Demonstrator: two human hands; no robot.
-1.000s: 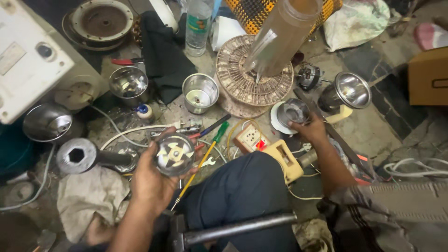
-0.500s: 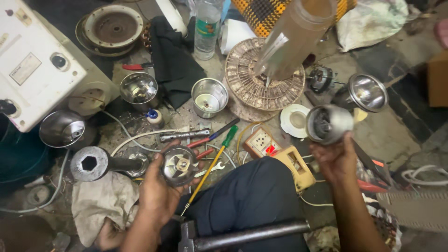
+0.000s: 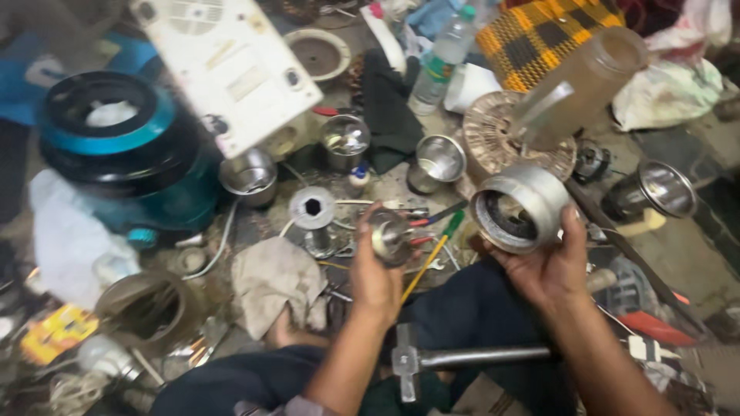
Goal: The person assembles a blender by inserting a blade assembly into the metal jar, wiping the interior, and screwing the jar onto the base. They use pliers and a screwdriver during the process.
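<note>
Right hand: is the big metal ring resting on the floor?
No, the right hand holds the big metal ring up above the clutter, fingers around its rim.

head cam | looks steeply down, tilted | close over left hand [image 3: 375,281], right hand [image 3: 549,270] mid-frame | cluttered floor [image 3: 678,254] fills frame

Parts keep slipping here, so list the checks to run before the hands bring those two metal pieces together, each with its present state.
1. Left hand grips the small round metal part: ok.
2. Right hand holds the large metal cup housing from below: ok.
3. Housing's open mouth tilts toward the small part: ok.
4. Housing's inside free of debris: cannot tell, dark and blurred.
5. Lap clear: not ok, hammer lies there.
</note>
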